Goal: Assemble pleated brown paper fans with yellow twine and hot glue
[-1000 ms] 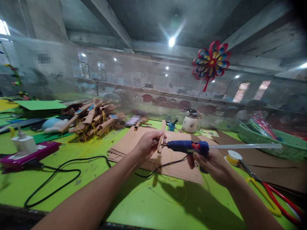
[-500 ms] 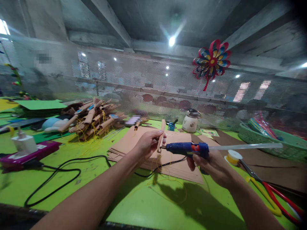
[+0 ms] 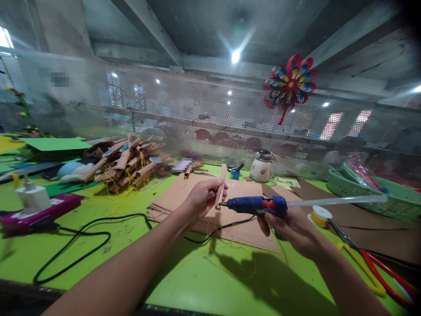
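Observation:
My left hand [image 3: 206, 196] pinches a narrow rolled tube of brown paper [image 3: 221, 188], held upright with a slight tilt. In my right hand [image 3: 291, 228] is a blue hot glue gun [image 3: 256, 205], gripped by its handle, with a long clear glue stick [image 3: 338, 201] jutting from its back. The gun's nozzle points left and meets or nearly meets the tube's lower end. Thin yellow string [image 3: 255, 263] hangs in loops below the tube. Beneath both hands lies a stack of brown paper sheets [image 3: 184, 193].
Left, a pile of rolled paper pieces [image 3: 131, 164] lies beyond a black cord [image 3: 88, 219] and a purple power strip [image 3: 62, 210]. Right are a yellow thread spool [image 3: 320, 215], red-and-yellow-handled scissors [image 3: 365, 259] and a green basket [image 3: 362, 193]. A lidded jar [image 3: 261, 166] stands behind.

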The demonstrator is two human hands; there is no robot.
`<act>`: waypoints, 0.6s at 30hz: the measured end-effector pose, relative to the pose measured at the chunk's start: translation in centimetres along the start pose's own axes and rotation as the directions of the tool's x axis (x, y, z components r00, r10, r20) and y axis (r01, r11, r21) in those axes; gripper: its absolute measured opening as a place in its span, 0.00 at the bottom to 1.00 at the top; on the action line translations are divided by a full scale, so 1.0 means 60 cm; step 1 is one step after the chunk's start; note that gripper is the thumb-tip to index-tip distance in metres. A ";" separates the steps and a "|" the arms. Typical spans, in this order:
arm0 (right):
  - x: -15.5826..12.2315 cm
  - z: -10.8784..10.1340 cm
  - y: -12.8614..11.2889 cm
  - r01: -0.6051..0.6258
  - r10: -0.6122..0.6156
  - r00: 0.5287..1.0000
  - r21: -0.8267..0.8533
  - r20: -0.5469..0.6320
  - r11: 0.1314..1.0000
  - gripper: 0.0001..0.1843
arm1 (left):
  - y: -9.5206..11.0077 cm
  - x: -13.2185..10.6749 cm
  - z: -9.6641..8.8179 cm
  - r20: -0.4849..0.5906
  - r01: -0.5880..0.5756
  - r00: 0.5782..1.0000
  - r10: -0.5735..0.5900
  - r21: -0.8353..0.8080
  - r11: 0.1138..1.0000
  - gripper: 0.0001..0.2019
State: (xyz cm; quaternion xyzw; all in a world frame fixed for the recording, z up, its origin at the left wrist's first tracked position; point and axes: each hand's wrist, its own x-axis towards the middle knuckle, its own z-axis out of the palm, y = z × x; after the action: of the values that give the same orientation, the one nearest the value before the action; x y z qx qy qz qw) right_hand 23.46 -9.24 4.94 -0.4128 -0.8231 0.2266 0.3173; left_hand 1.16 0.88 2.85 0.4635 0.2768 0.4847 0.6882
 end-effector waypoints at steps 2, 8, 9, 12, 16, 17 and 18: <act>-0.001 0.000 0.000 0.001 -0.001 1.000 -0.003 0.006 1.000 0.22 | 0.000 -0.001 0.001 -0.002 0.004 1.000 -0.004 -0.002 1.000 0.10; -0.001 -0.002 0.004 0.026 -0.026 1.000 0.015 0.004 1.000 0.23 | 0.000 0.000 0.001 0.013 0.005 1.000 -0.005 -0.008 1.000 0.11; 0.000 -0.003 0.005 0.035 -0.035 0.999 0.037 0.002 0.999 0.23 | 0.000 0.000 0.000 0.011 0.003 1.000 -0.003 -0.004 1.000 0.10; 0.006 -0.002 0.013 0.073 -0.070 0.997 0.112 -0.035 0.991 0.23 | -0.001 0.001 0.000 0.008 -0.009 1.000 0.009 0.002 1.000 0.10; 0.014 0.004 0.022 0.082 -0.065 0.992 0.158 -0.108 0.984 0.21 | -0.004 0.001 0.001 0.041 -0.015 0.999 0.015 -0.014 1.000 0.09; 0.015 0.006 0.024 0.065 -0.047 0.992 0.158 -0.114 0.985 0.21 | -0.005 0.001 0.002 0.046 -0.019 0.999 0.020 -0.019 1.000 0.09; 0.015 0.008 0.025 0.045 -0.027 0.993 0.158 -0.116 0.986 0.21 | -0.005 0.000 0.003 0.049 -0.025 0.998 0.026 -0.022 0.999 0.09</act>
State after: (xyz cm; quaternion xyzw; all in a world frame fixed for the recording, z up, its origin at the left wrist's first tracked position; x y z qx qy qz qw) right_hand 23.52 -7.72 3.97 -0.3833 -0.7903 0.2624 0.3996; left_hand 1.46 0.81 2.66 0.4713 0.2486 0.4847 0.6936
